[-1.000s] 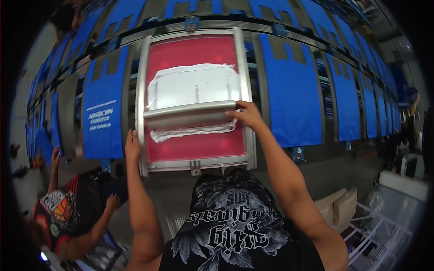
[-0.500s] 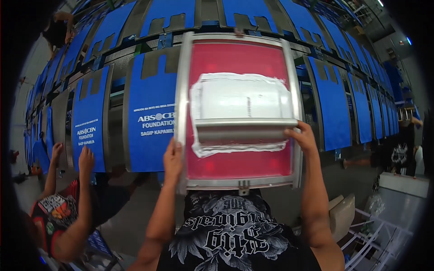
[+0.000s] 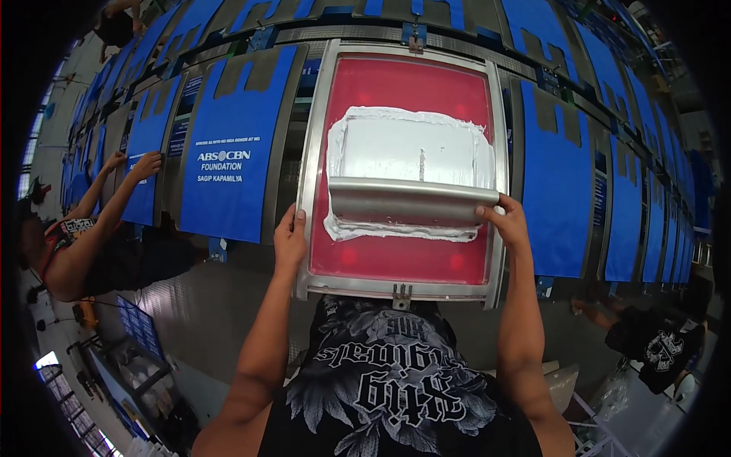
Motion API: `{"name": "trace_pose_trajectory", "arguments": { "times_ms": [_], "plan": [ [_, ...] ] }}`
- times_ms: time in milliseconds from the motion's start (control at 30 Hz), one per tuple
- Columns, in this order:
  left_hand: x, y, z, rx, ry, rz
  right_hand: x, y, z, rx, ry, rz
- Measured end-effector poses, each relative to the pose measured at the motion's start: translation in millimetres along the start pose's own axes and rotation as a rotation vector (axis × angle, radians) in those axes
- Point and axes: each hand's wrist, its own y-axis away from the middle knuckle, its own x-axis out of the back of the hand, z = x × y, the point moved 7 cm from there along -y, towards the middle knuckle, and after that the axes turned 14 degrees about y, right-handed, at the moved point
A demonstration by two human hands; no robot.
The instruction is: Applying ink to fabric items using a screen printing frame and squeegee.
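Note:
A metal-framed screen (image 3: 316, 175) with red mesh (image 3: 411, 80) lies over the row of boards. Thick white ink (image 3: 384, 137) covers the middle of the mesh. A long silver squeegee (image 3: 388, 199) lies across the ink's lower part. My right hand (image 3: 499, 221) grips the squeegee's right end, thumb on its face. My left hand (image 3: 291, 232) has its fingers closed on the frame's left side. Left of the frame, a blue fabric piece (image 3: 213, 198) with white print lies on its board; right of it, another blue piece (image 3: 552, 190) shows no print.
Rows of boards with blue cut pieces (image 3: 636, 206) curve away both sides and behind. A co-worker (image 3: 84, 251) at left has both hands at a blue piece. Another person in black (image 3: 662, 343) is at lower right, another at upper left (image 3: 114, 23). A metal rail runs behind the screen.
The screen has shifted one board to the right, uncovering a printed blue piece on its left, with my hands staying on squeegee and frame. The left co-worker's hands have moved along the pieces.

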Motion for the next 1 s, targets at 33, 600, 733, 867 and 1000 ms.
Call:
{"name": "trace_pose_trajectory", "arguments": {
  "times_ms": [33, 600, 733, 867, 1000],
  "plan": [
    [2.1, 1.6, -4.9, 0.011, 0.012, 0.013, -0.2, -1.4, 2.5, -0.016, -0.005, -0.012],
    [1.8, -32.6, -15.9, 0.028, 0.059, -0.03, -20.7, -19.0, 18.8, -0.018, 0.024, -0.043],
    [-1.7, -32.1, -16.6, 0.02, -0.136, -0.029, -21.3, -15.8, 16.4, 0.03, 0.016, 0.001],
    [-6.1, -17.6, 36.4, -0.48, -0.643, -0.009, -19.7, 0.7, -6.0, 0.079, 0.287, -0.101],
    [-63.3, 18.4, 117.9, -0.602, -0.535, -0.418, -42.0, 42.9, -60.7, 0.337, 0.97, -0.099]
  ]
}}
